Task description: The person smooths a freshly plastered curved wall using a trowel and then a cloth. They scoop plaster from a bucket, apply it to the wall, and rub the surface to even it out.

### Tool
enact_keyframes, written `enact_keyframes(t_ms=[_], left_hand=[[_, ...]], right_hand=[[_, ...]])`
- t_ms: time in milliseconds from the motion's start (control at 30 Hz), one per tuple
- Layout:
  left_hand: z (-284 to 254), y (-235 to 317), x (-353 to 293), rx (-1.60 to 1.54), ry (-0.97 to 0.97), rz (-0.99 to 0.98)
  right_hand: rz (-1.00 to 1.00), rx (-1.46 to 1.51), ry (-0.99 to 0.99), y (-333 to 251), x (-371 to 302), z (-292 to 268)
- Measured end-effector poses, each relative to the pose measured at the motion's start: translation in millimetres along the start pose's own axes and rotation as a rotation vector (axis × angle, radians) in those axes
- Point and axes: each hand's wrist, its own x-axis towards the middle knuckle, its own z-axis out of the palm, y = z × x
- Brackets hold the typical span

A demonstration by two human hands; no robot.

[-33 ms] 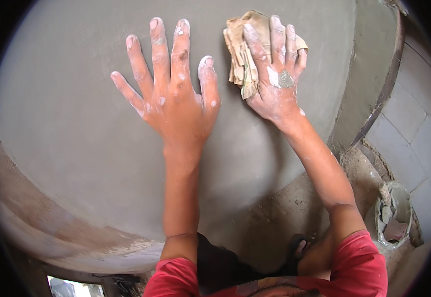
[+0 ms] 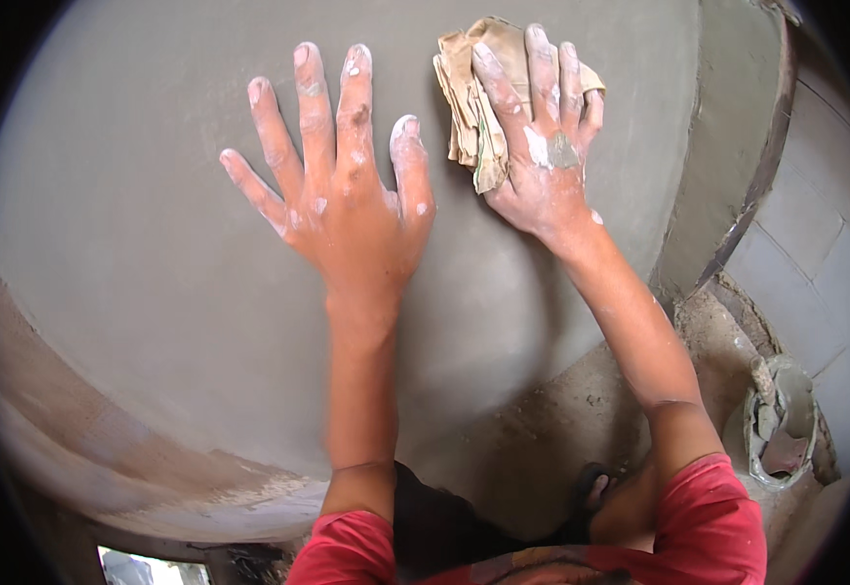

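A broad stretch of smooth grey plaster [image 2: 181, 263] fills most of the view. My left hand [image 2: 347, 195] is spread over it, fingers apart and holding nothing; whether the palm touches the plaster I cannot tell. To its right, my right hand [image 2: 547, 146] holds a folded beige cloth [image 2: 461, 97] against the plaster, fingers laid over it and the thumb side partly hidden. The cloth's layered edges stick out on the left of that hand. White and grey smears mark both hands, and a grey patch sits on the back of the right one.
A plastered raised edge [image 2: 727, 136] runs down the right side, with pale floor tiles [image 2: 805, 214] beyond it. At lower right stands a bucket [image 2: 784, 429] with grey material and a tool in it. A rough brown band [image 2: 83, 390] borders the plaster at lower left.
Very little differs. My right hand and the cloth sit slightly farther left and up; the left hand's fingertips are slightly lower.
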Motion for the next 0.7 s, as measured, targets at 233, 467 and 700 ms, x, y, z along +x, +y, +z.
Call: enact_keyframes(t_ms=[233,467,700], left_hand=[[0.6,-0.7,-1.0,-0.058,0.015,0.004],[-1.1,-1.5,-1.3,-0.066,0.007,0.011],[3.4,1.4,1.8,-0.066,0.051,-0.018]], right_hand=[[0.273,-0.107,0.142,66.0,15.4,18.2],[0.423,0.057,0.112,80.3,-13.8,26.0],[0.064,0.037,0.023,-0.2,3.2,4.6]])
